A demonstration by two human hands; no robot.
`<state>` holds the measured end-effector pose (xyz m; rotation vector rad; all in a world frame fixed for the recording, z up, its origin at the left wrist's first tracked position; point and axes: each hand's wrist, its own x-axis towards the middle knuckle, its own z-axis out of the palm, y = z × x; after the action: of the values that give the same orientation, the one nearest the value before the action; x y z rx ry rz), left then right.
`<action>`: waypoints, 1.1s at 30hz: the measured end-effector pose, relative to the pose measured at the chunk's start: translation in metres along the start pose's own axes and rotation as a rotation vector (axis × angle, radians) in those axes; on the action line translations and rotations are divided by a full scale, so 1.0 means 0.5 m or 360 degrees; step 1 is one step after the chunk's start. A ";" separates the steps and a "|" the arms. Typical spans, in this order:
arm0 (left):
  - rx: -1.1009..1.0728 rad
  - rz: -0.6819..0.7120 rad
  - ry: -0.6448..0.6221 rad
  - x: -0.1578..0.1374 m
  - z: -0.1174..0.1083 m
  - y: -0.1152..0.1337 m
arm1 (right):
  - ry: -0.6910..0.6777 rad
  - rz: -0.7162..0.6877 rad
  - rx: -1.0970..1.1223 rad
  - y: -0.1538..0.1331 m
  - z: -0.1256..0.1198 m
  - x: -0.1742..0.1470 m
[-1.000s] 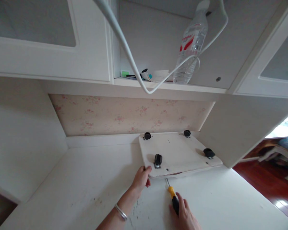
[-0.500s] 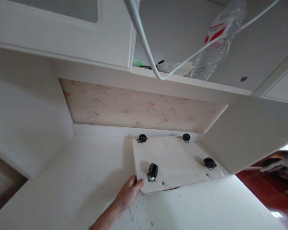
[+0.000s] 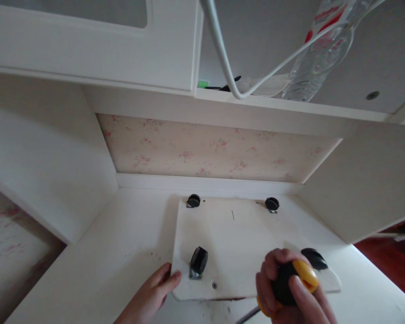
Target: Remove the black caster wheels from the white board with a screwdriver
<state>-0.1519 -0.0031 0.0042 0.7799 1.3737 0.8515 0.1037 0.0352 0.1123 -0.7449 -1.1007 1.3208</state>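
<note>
A white board (image 3: pixel 229 243) lies on the white desk top with black caster wheels facing up near its corners. My left hand (image 3: pixel 155 290) grips the board's near left corner, thumb on top, beside the near left caster (image 3: pixel 199 260). My right hand (image 3: pixel 300 299) is wrapped round the yellow and black handle of a screwdriver (image 3: pixel 285 279), held above the board's near right part. Its metal shaft points down to the left; the tip is out of the frame. Behind that hand, the near right caster (image 3: pixel 313 258) shows in part. Two more casters, left (image 3: pixel 193 200) and right (image 3: pixel 272 204), sit along the far edge.
Side panels (image 3: pixel 54 166) enclose the desk top (image 3: pixel 121 252), with floral wallpaper (image 3: pixel 202 148) behind. Overhead is a shelf (image 3: pixel 256 105) holding a clear plastic bottle (image 3: pixel 300 81) and small items. A white cable (image 3: pixel 222 54) hangs down in front of it.
My right hand has come into view with the screwdriver. The board has shifted toward me, its near edge now lower in the view. My left hand keeps hold of its corner.
</note>
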 end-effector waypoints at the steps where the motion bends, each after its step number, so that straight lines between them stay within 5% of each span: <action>1: 0.0038 -0.0009 0.0009 -0.002 -0.001 -0.003 | -0.0089 -0.0028 0.0100 0.005 0.022 0.007; 10: 0.0335 0.0070 0.0217 -0.004 -0.009 -0.033 | -0.0237 -0.0145 0.0403 0.081 0.131 0.067; 22: 0.0227 0.0142 0.0373 -0.017 0.000 -0.014 | -0.0335 -0.0204 0.0312 0.102 0.134 0.057; 33: 0.0408 0.0323 0.0464 -0.020 -0.004 -0.025 | -0.0591 0.0032 0.0038 0.111 0.131 0.060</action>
<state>-0.1531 -0.0182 -0.0019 1.0362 1.7051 0.9874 0.0200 0.0627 0.0900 -0.5036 -1.3692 1.5254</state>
